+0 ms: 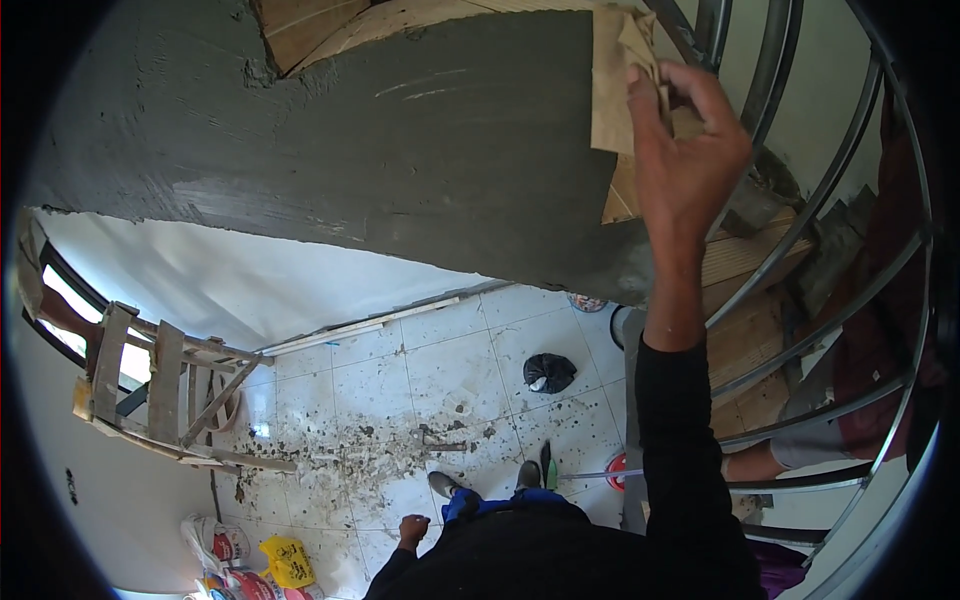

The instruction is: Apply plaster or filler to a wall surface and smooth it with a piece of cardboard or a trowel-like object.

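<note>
My right hand (690, 150), arm stretched up and forward, pinches a crumpled fold of brown paper (612, 85) between thumb and fingers. A flat part of this paper lies against the right end of a band of wet grey mortar (450, 150). Just below the paper a strip of tan wood-patterned surface (620, 195) shows at the mortar's edge. Down by my left side, my left hand (412, 530) is closed with its fingers curled, and nothing shows sticking out of it. It is small in view, apart from the mortar.
Curved metal railings (830, 350) run along the right, with another person's leg (760, 462) behind them. A wooden trestle (165, 385) stands at left. Mortar crumbs (370, 460) litter the tiled floor, where a black plastic bag (549, 373) and a yellow bag (288, 562) lie.
</note>
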Demonstrator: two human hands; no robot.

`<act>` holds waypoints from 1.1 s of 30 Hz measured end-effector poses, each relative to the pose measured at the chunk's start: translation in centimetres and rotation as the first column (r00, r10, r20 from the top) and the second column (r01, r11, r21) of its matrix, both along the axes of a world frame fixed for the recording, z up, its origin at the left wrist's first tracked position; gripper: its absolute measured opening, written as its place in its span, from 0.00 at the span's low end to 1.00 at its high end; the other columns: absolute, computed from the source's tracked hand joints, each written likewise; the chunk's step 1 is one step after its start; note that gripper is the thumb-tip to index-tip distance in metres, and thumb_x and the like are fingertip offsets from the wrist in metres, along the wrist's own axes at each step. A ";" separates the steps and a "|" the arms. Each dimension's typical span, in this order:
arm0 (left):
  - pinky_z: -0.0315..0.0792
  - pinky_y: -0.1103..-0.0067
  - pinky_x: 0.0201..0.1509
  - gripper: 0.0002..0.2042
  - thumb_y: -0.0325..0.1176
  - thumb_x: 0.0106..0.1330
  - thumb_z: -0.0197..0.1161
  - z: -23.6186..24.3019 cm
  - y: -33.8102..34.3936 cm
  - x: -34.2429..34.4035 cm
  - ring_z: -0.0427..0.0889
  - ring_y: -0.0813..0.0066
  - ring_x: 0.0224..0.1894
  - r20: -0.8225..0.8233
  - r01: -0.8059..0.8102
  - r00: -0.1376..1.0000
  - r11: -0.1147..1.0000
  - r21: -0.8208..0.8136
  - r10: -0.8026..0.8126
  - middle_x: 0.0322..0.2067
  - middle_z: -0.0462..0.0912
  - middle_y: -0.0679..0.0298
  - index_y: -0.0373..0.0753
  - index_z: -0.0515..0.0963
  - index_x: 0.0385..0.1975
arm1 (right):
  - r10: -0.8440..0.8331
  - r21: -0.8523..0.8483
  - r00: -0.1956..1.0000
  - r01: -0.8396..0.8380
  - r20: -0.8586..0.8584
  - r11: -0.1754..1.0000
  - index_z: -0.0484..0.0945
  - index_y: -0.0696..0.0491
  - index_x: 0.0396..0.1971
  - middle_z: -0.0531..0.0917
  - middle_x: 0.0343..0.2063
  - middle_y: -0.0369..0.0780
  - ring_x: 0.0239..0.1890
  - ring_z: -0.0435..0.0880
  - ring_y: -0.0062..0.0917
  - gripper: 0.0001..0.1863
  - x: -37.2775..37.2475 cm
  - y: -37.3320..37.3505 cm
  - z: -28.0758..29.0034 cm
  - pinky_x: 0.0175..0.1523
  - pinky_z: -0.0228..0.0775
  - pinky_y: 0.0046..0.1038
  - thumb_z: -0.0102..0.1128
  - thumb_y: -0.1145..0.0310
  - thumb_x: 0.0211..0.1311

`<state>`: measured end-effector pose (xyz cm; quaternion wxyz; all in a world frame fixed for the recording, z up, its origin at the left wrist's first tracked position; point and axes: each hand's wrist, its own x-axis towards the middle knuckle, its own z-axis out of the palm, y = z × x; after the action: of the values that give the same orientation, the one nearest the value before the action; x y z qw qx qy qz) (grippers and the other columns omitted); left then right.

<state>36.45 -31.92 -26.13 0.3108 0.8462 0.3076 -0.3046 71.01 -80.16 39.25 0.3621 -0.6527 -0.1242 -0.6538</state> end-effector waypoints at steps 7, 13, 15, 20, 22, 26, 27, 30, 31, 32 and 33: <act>0.81 0.75 0.35 0.16 0.40 0.58 0.68 1.5 -2.0 -0.6 0.87 0.71 0.27 -0.043 -0.134 0.990 0.989 -0.060 0.132 0.29 0.88 0.60 0.40 0.86 0.44 | -0.101 0.038 0.959 0.116 -0.266 0.993 0.80 0.56 0.32 0.81 0.27 0.39 0.30 0.81 0.26 0.08 -2.2 1.3 -11.4 0.41 0.69 0.30 0.68 0.78 0.52; 0.81 0.75 0.31 0.19 0.39 0.60 0.69 -1.5 -3.5 3.4 0.88 0.70 0.29 0.230 0.020 0.973 0.999 -0.048 -0.009 0.34 0.89 0.58 0.39 0.83 0.49 | -0.006 0.147 0.913 0.072 -0.408 0.986 0.79 0.56 0.32 0.80 0.28 0.39 0.29 0.79 0.27 0.09 -5.1 1.7 -16.3 0.42 0.68 0.31 0.68 0.79 0.52; 0.81 0.75 0.36 0.19 0.40 0.60 0.68 -1.3 -4.1 5.6 0.88 0.70 0.30 0.294 0.191 0.938 0.982 0.003 -0.184 0.34 0.89 0.57 0.38 0.83 0.49 | -0.104 0.112 0.954 0.140 -0.281 0.984 0.79 0.56 0.32 0.80 0.27 0.38 0.30 0.79 0.24 0.07 -5.2 1.1 -12.1 0.41 0.69 0.29 0.67 0.79 0.53; 0.81 0.75 0.39 0.18 0.41 0.61 0.68 -1.0 -4.5 8.8 0.89 0.69 0.33 0.320 0.163 0.938 0.984 -0.071 -0.133 0.35 0.89 0.57 0.39 0.83 0.48 | -0.078 -0.042 0.997 0.078 0.011 0.996 0.82 0.57 0.33 0.82 0.25 0.37 0.29 0.81 0.21 0.07 -2.5 0.3 -2.4 0.35 0.72 0.24 0.69 0.77 0.54; 0.81 0.76 0.38 0.18 0.41 0.62 0.67 -0.7 -5.0 9.5 0.89 0.70 0.32 0.342 0.183 0.929 0.978 -0.103 -0.138 0.35 0.89 0.57 0.39 0.83 0.48 | -0.068 -0.076 0.997 0.071 0.042 0.995 0.82 0.57 0.34 0.82 0.25 0.37 0.28 0.81 0.21 0.07 -1.3 -0.1 -1.0 0.34 0.72 0.24 0.69 0.76 0.54; 0.81 0.77 0.35 0.17 0.40 0.62 0.67 -0.2 -5.2 8.4 0.89 0.72 0.31 0.309 0.176 0.941 0.980 -0.090 -0.140 0.35 0.89 0.58 0.40 0.83 0.49 | 0.029 -0.039 0.997 -0.032 -0.073 0.999 0.82 0.57 0.33 0.82 0.25 0.37 0.27 0.81 0.22 0.08 -0.2 1.0 -3.9 0.33 0.71 0.25 0.71 0.74 0.53; 0.80 0.77 0.33 0.17 0.39 0.62 0.68 0.1 -5.5 7.9 0.88 0.72 0.31 0.267 0.128 0.960 0.981 -0.147 -0.085 0.34 0.89 0.59 0.39 0.82 0.49 | 0.040 -0.021 0.989 -0.043 -0.141 0.999 0.81 0.57 0.33 0.81 0.24 0.37 0.27 0.80 0.23 0.09 -0.6 1.1 -6.0 0.36 0.70 0.27 0.71 0.73 0.52; 0.80 0.69 0.48 0.20 0.46 0.58 0.67 -0.2 -4.8 5.4 0.88 0.60 0.40 0.208 0.057 0.978 0.988 -0.144 -0.026 0.38 0.89 0.55 0.42 0.85 0.46 | -0.117 -0.092 0.943 0.093 -0.310 0.991 0.79 0.54 0.32 0.78 0.24 0.38 0.28 0.78 0.28 0.08 -2.3 1.8 -14.6 0.44 0.64 0.35 0.70 0.73 0.52; 0.80 0.70 0.47 0.20 0.46 0.57 0.67 -0.4 -4.4 4.4 0.88 0.62 0.39 0.184 0.027 0.983 0.988 -0.152 0.002 0.37 0.89 0.55 0.42 0.85 0.46 | -0.090 -0.081 0.922 0.063 -0.377 0.995 0.79 0.54 0.31 0.78 0.24 0.38 0.29 0.77 0.30 0.09 -2.8 1.9 -17.9 0.45 0.62 0.37 0.70 0.73 0.52; 0.80 0.70 0.47 0.21 0.46 0.57 0.68 -0.5 -4.1 4.0 0.89 0.63 0.37 0.163 -0.009 0.986 0.987 -0.159 0.035 0.36 0.89 0.56 0.41 0.85 0.46 | -0.045 -0.036 0.904 0.033 -0.426 0.999 0.78 0.54 0.31 0.78 0.24 0.38 0.30 0.78 0.31 0.09 -3.4 2.4 -21.1 0.45 0.63 0.36 0.69 0.74 0.51; 0.80 0.70 0.47 0.21 0.46 0.57 0.68 -0.3 -4.0 3.6 0.89 0.63 0.37 0.162 -0.011 0.986 0.987 -0.162 0.037 0.36 0.89 0.56 0.41 0.85 0.46 | -0.010 0.007 0.879 0.015 -0.476 1.000 0.78 0.54 0.31 0.78 0.25 0.38 0.31 0.78 0.31 0.09 -4.2 2.6 -23.1 0.45 0.64 0.36 0.69 0.75 0.50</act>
<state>40.09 -35.89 -26.40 0.4061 0.8368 0.2655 -0.2539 66.77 -77.52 16.12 0.3804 -0.7923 -0.0238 -0.4764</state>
